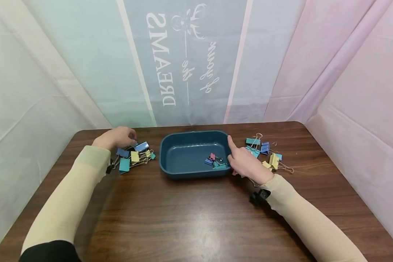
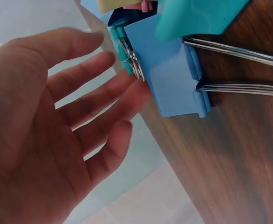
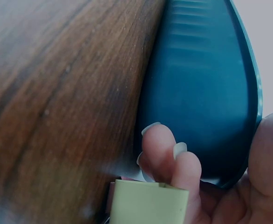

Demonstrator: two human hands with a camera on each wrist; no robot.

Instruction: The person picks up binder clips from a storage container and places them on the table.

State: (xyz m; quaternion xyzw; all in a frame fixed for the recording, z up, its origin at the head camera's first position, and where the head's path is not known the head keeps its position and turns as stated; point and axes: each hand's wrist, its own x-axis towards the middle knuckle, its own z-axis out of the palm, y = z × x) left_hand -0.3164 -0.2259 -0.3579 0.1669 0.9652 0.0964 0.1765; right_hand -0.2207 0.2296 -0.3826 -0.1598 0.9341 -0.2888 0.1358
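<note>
A dark teal rectangular tray [image 1: 193, 174] stands on the table, with a few small binder clips [image 1: 217, 164] inside near its right end. My right hand [image 1: 247, 163] holds the tray's right end, one finger along the rim and other fingers [image 3: 159, 142] curled at the outer wall. Left of the tray, my left hand [image 1: 116, 137] is over a pile of binder clips [image 1: 135, 157]. In the left wrist view its fingers are loosely bent. Their tips meet a teal binder clip [image 2: 120, 49] beside a blue binder clip [image 2: 167, 70]; contact is unclear.
Right of the tray lies another group of blue, teal and yellow binder clips [image 1: 265, 147]. A yellow clip [image 3: 148, 203] is close below the right fingers. The brown wooden table [image 1: 183, 218] meets a printed curtain [image 1: 190, 109] at its far edge; pale cloth hangs on both sides.
</note>
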